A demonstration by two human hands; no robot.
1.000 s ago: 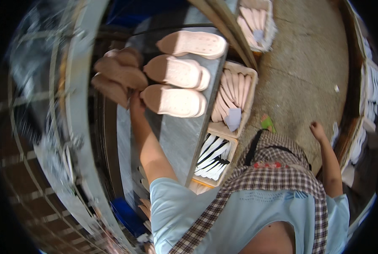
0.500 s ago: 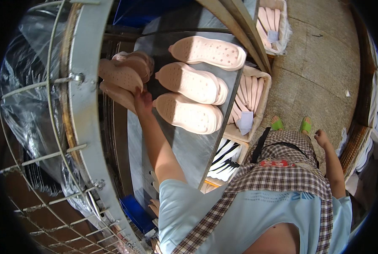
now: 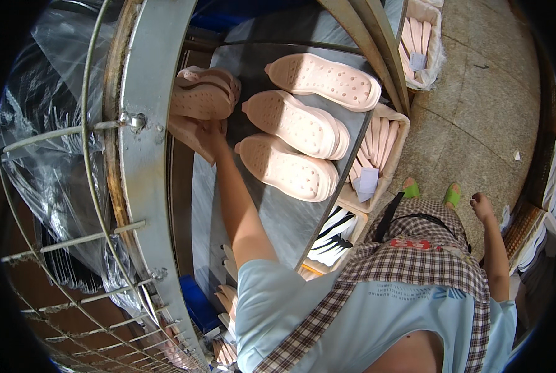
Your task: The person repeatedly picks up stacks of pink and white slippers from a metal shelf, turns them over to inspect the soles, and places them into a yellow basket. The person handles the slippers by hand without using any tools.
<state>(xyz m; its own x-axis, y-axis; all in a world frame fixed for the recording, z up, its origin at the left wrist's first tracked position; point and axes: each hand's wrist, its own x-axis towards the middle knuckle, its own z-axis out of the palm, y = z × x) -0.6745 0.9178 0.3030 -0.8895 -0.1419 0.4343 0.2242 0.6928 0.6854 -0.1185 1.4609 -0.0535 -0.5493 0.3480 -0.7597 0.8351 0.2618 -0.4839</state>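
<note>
My left hand (image 3: pixel 212 132) reaches to the left side of the grey worktop, its fingers closed at the edge of a pale pink shoe sole (image 3: pixel 192 138). The fingertips are partly hidden against the sole. Right behind this hand is a pile of pink soles (image 3: pixel 202 99), partly covered by the metal post. To its right, three groups of pink soles lie side by side: a far one (image 3: pixel 328 81), a middle stack (image 3: pixel 293 123) and a near stack (image 3: pixel 284 166). My right hand (image 3: pixel 482 206) hangs beside my apron, empty, with fingers loosely bent and apart.
A grey metal post (image 3: pixel 144 124) and wire mesh (image 3: pixel 48 248) stand close on my left, with clear plastic sheeting behind. Lined baskets of pink strips (image 3: pixel 377 140) line the worktop's right side. A basket (image 3: pixel 335 236) holds black and white pieces. A blue bin (image 3: pixel 198 304) sits lower left.
The sole that stuck out beside my left hand now rests against the pile, and the hand is on the one below. The view has shifted, and my right hand's fingers have loosened.
</note>
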